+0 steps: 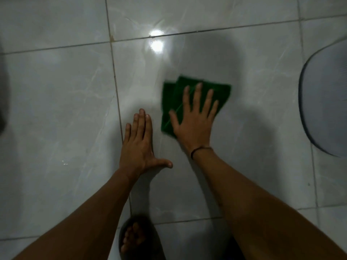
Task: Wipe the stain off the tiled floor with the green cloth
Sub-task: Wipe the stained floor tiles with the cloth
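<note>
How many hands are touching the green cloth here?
1. The right hand lies flat on the green cloth; the left hand rests on the bare tiled floor beside it.

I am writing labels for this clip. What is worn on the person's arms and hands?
Both forearms are bare, with no sleeves in view. The left hand wears nothing: no glove, ring or watch. The right hand is also ungloved; a thin dark band circles its wrist.

No readable text, labels or numbers anywhere.
</note>
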